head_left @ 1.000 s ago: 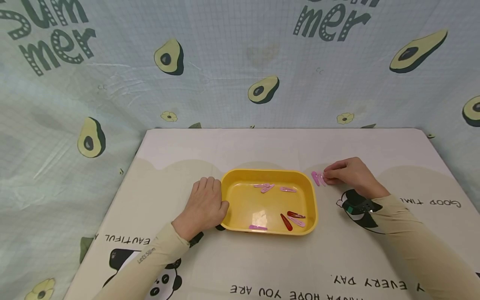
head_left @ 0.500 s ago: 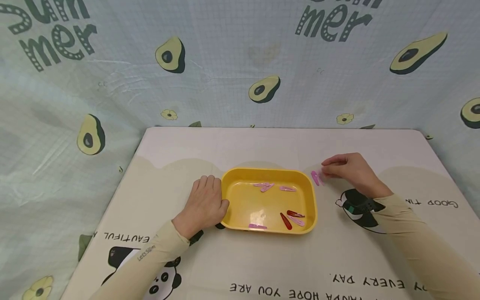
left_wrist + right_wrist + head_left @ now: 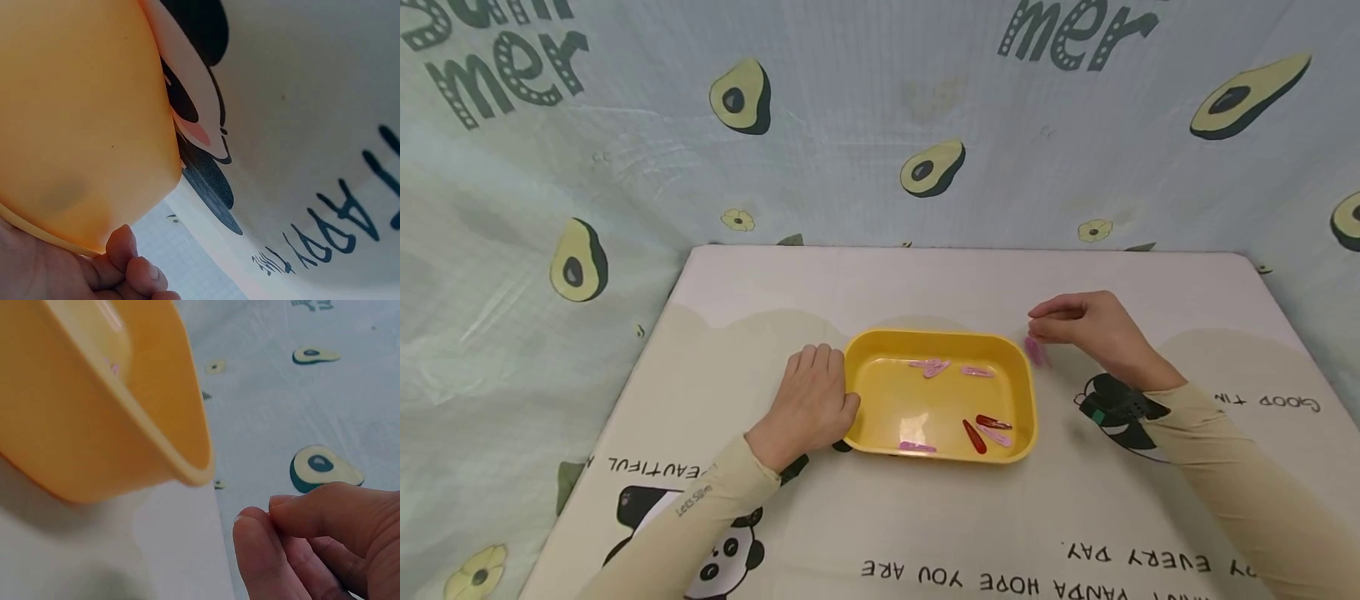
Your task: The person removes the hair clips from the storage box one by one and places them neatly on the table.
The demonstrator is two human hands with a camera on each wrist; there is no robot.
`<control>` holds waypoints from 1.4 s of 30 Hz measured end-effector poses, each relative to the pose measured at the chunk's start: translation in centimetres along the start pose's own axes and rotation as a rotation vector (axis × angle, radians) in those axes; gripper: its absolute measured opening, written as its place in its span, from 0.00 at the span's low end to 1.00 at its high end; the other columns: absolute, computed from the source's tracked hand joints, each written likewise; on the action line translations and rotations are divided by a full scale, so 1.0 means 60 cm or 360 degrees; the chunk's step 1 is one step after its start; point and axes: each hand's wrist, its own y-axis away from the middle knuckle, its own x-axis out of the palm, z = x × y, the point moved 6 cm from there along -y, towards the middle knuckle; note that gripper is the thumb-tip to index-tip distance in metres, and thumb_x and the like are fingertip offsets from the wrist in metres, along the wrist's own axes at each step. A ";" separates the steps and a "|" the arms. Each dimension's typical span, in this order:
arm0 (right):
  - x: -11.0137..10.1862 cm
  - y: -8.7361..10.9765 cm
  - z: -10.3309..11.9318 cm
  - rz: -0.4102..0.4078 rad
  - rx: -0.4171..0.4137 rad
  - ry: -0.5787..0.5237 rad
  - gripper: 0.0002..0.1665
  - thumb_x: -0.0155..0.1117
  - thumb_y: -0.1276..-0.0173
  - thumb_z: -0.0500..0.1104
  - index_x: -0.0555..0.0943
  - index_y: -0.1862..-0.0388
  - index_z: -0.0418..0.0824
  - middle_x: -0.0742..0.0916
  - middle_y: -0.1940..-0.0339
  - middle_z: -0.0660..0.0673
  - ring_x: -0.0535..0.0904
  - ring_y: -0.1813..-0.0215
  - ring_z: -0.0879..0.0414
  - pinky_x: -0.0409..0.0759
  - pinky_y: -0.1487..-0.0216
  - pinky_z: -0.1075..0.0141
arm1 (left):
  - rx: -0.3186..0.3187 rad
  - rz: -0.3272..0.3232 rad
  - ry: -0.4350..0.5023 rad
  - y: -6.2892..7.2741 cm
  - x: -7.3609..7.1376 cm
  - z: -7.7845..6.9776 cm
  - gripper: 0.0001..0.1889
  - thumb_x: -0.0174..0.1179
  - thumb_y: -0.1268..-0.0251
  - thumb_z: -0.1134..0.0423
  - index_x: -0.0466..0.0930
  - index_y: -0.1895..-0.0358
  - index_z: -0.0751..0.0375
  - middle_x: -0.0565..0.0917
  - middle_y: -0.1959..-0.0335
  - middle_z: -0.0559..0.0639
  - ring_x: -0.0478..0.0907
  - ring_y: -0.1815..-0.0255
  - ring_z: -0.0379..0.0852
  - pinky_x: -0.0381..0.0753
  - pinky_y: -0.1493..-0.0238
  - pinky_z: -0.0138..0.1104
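Left hand (image 3: 811, 402) grips the left edge of the yellow rectangular plastic tray (image 3: 883, 408). Right hand (image 3: 1097, 332), fingertips together, contents undetermined, is at a pink elongated hair clip (image 3: 1036, 352) beside the far right corner.

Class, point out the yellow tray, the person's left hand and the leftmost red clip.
Yellow tray (image 3: 891, 400): head view, bare floor.
Left hand (image 3: 808, 404): head view, back of the hand.
Leftmost red clip (image 3: 974, 437): head view, middle.

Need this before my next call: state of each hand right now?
Left hand: holding the yellow tray at its left end.
Right hand: closed in a pinch; can't tell whether anything is in it.
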 end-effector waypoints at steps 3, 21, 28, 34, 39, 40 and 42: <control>0.006 0.002 0.012 0.0006 -0.0021 0.0015 0.28 0.67 0.30 0.61 0.84 0.41 0.43 0.90 0.46 0.42 0.88 0.52 0.63 0.83 0.43 0.69 | -0.0002 -0.0002 0.0007 -0.001 -0.001 0.001 0.11 0.54 0.37 0.59 0.66 0.65 0.65 0.61 0.72 0.52 0.57 0.67 0.51 0.57 0.60 0.39; 0.063 0.008 0.086 0.0219 -0.0187 -0.0026 0.19 0.73 0.33 0.49 0.87 0.48 0.41 0.92 0.56 0.45 0.87 0.56 0.55 0.82 0.57 0.71 | 0.0002 -0.0017 0.0033 -0.002 -0.001 0.003 0.10 0.53 0.38 0.60 0.66 0.66 0.65 0.61 0.72 0.52 0.57 0.67 0.51 0.57 0.60 0.39; 0.092 0.002 0.109 0.0340 -0.0312 -0.0051 0.16 0.75 0.35 0.44 0.88 0.51 0.39 0.92 0.59 0.45 0.88 0.60 0.57 0.84 0.55 0.74 | 0.0004 -0.0019 0.0033 -0.003 0.001 0.004 0.10 0.52 0.38 0.60 0.66 0.66 0.64 0.61 0.72 0.52 0.56 0.67 0.51 0.57 0.60 0.39; 0.124 -0.001 0.131 0.0503 -0.0468 -0.0088 0.15 0.75 0.36 0.41 0.88 0.52 0.36 0.93 0.58 0.43 0.89 0.60 0.58 0.86 0.55 0.73 | 0.0003 -0.0014 0.0045 -0.004 -0.002 0.004 0.10 0.53 0.38 0.60 0.66 0.66 0.65 0.61 0.72 0.52 0.57 0.67 0.51 0.58 0.59 0.39; 0.159 -0.001 0.145 0.0657 -0.0575 -0.0131 0.13 0.74 0.36 0.36 0.88 0.53 0.34 0.93 0.57 0.38 0.90 0.59 0.59 0.86 0.53 0.72 | -0.0002 -0.0004 0.0053 -0.004 -0.001 0.004 0.11 0.53 0.38 0.60 0.66 0.65 0.65 0.62 0.72 0.52 0.57 0.67 0.51 0.58 0.59 0.39; 0.166 -0.001 0.147 0.0686 -0.0588 -0.0141 0.12 0.73 0.36 0.35 0.88 0.53 0.33 0.93 0.57 0.38 0.90 0.59 0.59 0.87 0.53 0.71 | -0.0005 0.0000 0.0053 -0.003 -0.001 0.004 0.11 0.53 0.38 0.60 0.66 0.65 0.65 0.62 0.72 0.52 0.57 0.67 0.51 0.58 0.59 0.39; 0.180 -0.001 0.149 0.0738 -0.0603 -0.0149 0.12 0.73 0.36 0.34 0.88 0.54 0.32 0.93 0.58 0.38 0.90 0.59 0.59 0.87 0.53 0.70 | -0.0009 0.0002 0.0055 -0.004 0.000 0.004 0.10 0.53 0.38 0.60 0.66 0.65 0.65 0.62 0.72 0.52 0.57 0.66 0.51 0.58 0.58 0.40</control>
